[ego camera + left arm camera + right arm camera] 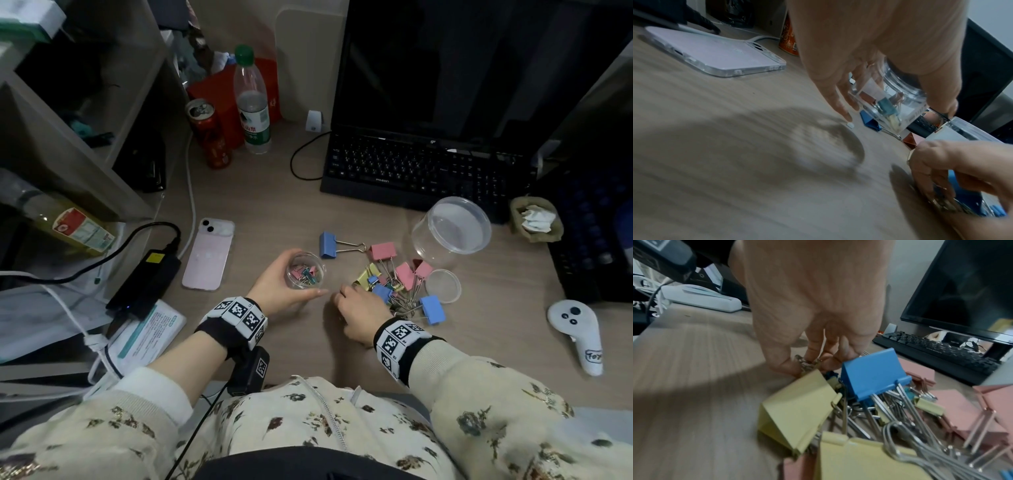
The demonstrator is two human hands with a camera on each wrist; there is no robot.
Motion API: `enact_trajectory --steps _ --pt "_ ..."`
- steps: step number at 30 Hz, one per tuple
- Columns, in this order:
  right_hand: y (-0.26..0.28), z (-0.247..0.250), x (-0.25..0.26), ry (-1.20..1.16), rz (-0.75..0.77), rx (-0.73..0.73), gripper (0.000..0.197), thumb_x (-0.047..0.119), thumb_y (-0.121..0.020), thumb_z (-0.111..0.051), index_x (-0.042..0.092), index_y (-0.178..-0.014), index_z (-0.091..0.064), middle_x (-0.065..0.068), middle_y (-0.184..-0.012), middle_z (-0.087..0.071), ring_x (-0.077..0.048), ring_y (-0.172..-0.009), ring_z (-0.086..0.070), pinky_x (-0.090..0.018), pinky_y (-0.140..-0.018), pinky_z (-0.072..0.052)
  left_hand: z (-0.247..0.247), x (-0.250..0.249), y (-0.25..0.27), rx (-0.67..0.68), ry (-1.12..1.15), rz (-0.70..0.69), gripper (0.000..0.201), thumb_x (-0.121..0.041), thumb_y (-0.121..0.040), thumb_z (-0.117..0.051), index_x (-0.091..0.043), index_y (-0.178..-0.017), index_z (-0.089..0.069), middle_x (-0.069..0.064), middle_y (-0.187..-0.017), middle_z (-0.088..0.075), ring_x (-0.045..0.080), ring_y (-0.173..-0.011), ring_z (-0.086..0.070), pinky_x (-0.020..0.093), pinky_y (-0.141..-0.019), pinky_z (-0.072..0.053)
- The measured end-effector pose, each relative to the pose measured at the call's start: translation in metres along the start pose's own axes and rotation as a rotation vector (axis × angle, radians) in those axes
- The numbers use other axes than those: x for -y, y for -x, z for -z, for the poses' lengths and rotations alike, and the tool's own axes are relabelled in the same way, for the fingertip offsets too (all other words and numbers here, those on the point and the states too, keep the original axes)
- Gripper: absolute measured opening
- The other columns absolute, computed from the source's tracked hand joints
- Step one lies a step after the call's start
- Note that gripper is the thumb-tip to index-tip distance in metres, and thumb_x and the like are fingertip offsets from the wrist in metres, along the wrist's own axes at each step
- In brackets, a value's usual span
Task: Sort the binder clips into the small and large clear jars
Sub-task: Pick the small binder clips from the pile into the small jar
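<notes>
I have the left hand (278, 291) wrapped around the small clear jar (306, 270), just left of centre in the head view, thumb on the near side and fingers curled round the far wall. The jar stands on the desk (274, 205) and already holds a few small binder clips in pink, blue and green.

My right hand (359, 313) is down at the near-left edge of the binder clip pile (400, 281), right of centre. In the right wrist view the fingertips (785, 366) are drawn together on the wire handles of a clip at the pile's edge, beside a large yellow binder clip (797, 408) and a large blue binder clip (871, 373). Whether that pinched clip is a small one, I cannot tell; blur hides its body.

The large clear jar (452, 228) sits toward the upper right of the pile and looks empty. A stray blue binder clip (329, 244) lies apart, above the small jar.

I judge this the small-clip stage, mid-pick. The next move calls for freeing the pinched clip from the tangled handles without dragging neighbours, then carrying it left over the small jar's mouth.
</notes>
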State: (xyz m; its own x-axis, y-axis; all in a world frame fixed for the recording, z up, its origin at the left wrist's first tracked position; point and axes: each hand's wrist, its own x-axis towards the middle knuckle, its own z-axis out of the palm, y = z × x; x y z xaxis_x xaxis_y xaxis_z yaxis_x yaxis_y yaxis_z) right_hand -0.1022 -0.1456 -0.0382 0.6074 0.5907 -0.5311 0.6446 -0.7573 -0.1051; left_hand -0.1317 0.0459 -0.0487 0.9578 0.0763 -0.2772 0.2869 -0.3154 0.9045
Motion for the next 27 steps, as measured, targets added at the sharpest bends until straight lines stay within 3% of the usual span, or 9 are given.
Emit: enact_trajectory --steps 6,8,13,18,22,25,27 --pt "-0.003 0.006 -0.01 -0.206 -0.084 -0.024 0.028 0.009 -0.083 -0.057 0.005 -0.111 -0.055 -0.011 -0.116 -0.049 -0.032 -0.104 -0.055 -0.04 -0.082 -0.049 -0.002 -0.002 -0.002 0.022 -0.018 -0.002 0.078 -0.036 -0.058 -0.091 -0.027 -0.123 -0.048 -0.016 -0.117 -0.059 0.0 -0.114 -0.055 0.018 -0.099 -0.042" --pt "-0.005 0.012 -0.017 -0.344 -0.138 -0.078 0.022 0.008 -0.082 -0.057 0.006 -0.104 -0.058 -0.011 -0.112 -0.054 -0.031 -0.101 -0.057 -0.038 -0.082 -0.049 -0.002 -0.003 -0.003 0.027 -0.02 0.0 0.077 -0.035 -0.059 -0.091 -0.028 -0.122 -0.047 -0.018 -0.115 -0.058 0.0 -0.113 -0.055 0.014 -0.098 -0.041" --pt "-0.004 0.023 -0.032 -0.484 -0.23 -0.163 0.009 0.014 -0.087 -0.062 0.01 -0.094 -0.067 -0.009 -0.103 -0.065 -0.023 -0.094 -0.062 -0.032 -0.079 -0.051 -0.003 -0.005 -0.007 0.061 -0.033 0.006 0.079 -0.039 -0.058 -0.09 -0.029 -0.123 -0.046 -0.019 -0.115 -0.057 0.0 -0.113 -0.054 0.019 -0.099 -0.041" --pt "-0.001 0.046 -0.039 -0.685 -0.265 -0.323 0.005 0.014 -0.086 -0.066 0.011 -0.091 -0.066 -0.003 -0.091 -0.069 -0.017 -0.083 -0.065 -0.035 -0.076 -0.056 -0.006 -0.007 -0.011 0.095 -0.053 0.013 0.084 -0.042 -0.057 -0.089 -0.026 -0.127 -0.046 -0.016 -0.118 -0.057 0.002 -0.111 -0.054 0.021 -0.099 -0.041" --pt "0.003 0.074 -0.035 -0.73 -0.169 -0.457 0.006 0.021 -0.085 -0.068 0.023 -0.082 -0.064 0.008 -0.082 -0.068 -0.012 -0.079 -0.067 -0.035 -0.078 -0.055 -0.01 -0.01 -0.015 0.133 -0.058 0.013 0.084 -0.044 -0.056 -0.089 -0.026 -0.126 -0.047 -0.016 -0.117 -0.059 -0.005 -0.107 -0.055 0.014 -0.093 -0.042" --pt "0.006 0.09 -0.024 -0.747 -0.064 -0.453 0.009 0.023 -0.086 -0.069 0.018 -0.093 -0.066 0.007 -0.089 -0.068 -0.006 -0.082 -0.063 -0.022 -0.074 -0.051 -0.015 -0.011 -0.018 0.171 -0.022 0.001 0.075 -0.028 -0.064 -0.089 -0.023 -0.126 -0.047 -0.017 -0.115 -0.06 -0.016 -0.102 -0.055 0.004 -0.087 -0.04" --pt "0.008 0.095 -0.021 -0.737 -0.02 -0.43 0.02 0.027 -0.087 -0.068 0.017 -0.104 -0.065 0.008 -0.099 -0.067 -0.005 -0.088 -0.062 -0.018 -0.077 -0.049 -0.017 -0.011 -0.021 0.176 -0.01 -0.003 0.076 -0.026 -0.065 -0.089 -0.022 -0.129 -0.047 -0.012 -0.119 -0.061 -0.008 -0.107 -0.057 0.01 -0.091 -0.042"
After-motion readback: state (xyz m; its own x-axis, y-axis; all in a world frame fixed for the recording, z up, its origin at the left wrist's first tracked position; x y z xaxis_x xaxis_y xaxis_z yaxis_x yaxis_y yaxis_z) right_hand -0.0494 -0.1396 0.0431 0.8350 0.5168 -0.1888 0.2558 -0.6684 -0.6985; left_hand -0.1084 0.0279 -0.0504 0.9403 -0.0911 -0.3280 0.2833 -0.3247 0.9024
